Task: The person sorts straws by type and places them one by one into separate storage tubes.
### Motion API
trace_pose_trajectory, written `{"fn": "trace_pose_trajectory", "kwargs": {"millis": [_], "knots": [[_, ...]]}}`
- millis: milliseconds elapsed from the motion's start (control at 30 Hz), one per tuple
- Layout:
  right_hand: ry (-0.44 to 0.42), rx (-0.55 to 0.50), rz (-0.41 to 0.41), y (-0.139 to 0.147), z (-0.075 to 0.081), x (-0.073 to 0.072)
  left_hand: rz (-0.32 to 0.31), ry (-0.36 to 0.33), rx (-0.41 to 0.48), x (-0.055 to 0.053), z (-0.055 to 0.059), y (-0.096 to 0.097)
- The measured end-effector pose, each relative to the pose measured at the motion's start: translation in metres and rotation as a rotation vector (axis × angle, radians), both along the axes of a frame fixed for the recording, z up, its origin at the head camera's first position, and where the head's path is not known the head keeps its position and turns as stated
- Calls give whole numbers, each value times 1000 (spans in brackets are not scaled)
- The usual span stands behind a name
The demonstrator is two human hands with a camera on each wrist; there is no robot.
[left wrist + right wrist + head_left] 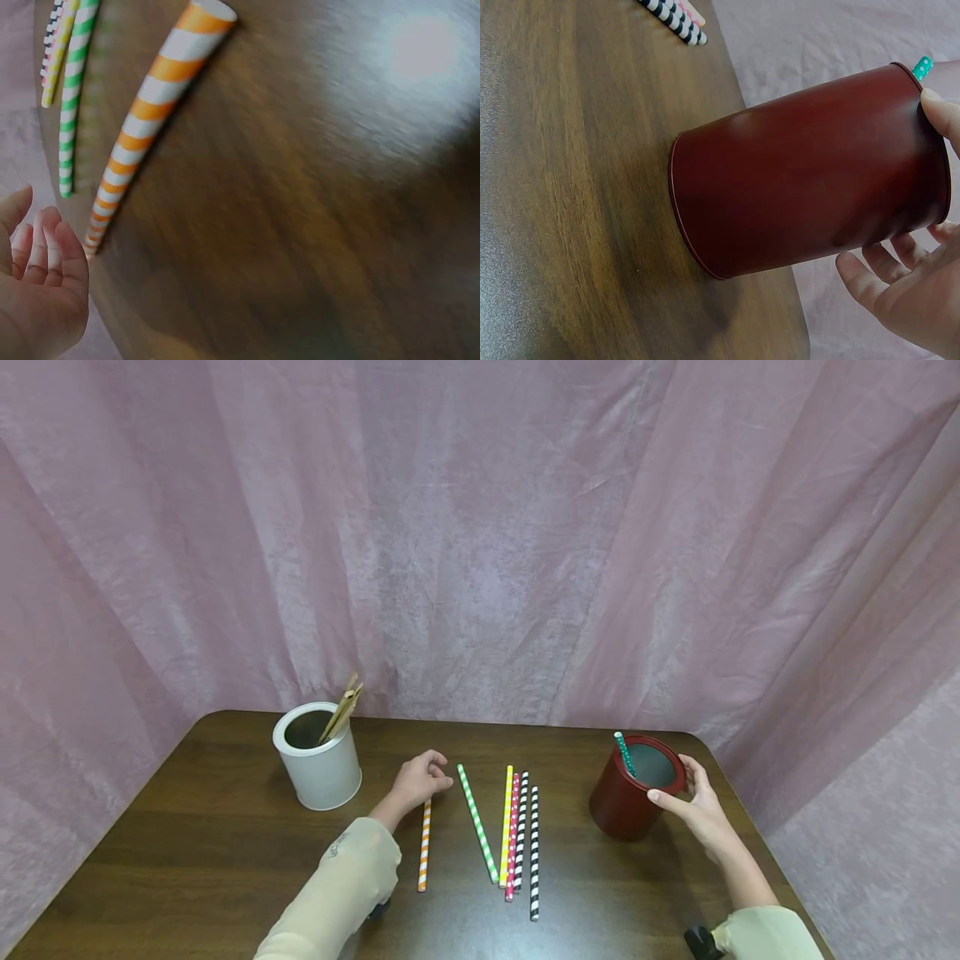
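Note:
My left hand (418, 779), its fingers loosely bent and nothing between them, hovers around the far end of an orange-and-white striped paper straw (424, 852). In the left wrist view that straw (135, 135) lies flat on the table beside the fingers (52, 247). Right of it lies a green-and-white striped straw (477, 822). With thumb and fingers at its rim, my right hand (705, 814) grips a dark red canister (626, 806). One teal dotted straw (624, 753) leans inside it. The canister (802, 172) stands on the table in the right wrist view.
A yellow straw (506, 827), a pink dotted straw (513, 839) and two black-and-white striped straws (534, 852) lie mid-table. At the left stands a white canister (326, 777) with several tan sticks (343, 710). Pink curtains (480, 543) hang behind the wooden table (187, 860).

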State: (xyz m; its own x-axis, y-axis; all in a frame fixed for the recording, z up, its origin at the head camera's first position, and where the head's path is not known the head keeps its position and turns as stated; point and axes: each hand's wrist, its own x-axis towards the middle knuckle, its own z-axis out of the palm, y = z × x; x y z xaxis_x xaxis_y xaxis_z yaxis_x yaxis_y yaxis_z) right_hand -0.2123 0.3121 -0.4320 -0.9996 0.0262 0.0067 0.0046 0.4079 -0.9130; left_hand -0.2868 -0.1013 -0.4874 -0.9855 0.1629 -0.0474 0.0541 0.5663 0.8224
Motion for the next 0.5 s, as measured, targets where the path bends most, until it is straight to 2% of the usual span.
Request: {"fn": "trace_pose_trajectory", "kwargs": {"millis": [300,500], "knots": [[-10,8,-7,0,1,0,56,76,-94,1,-14,-12],[-1,-1,-5,1,-1,-1,105,48,-160,5,-17,-16]]}}
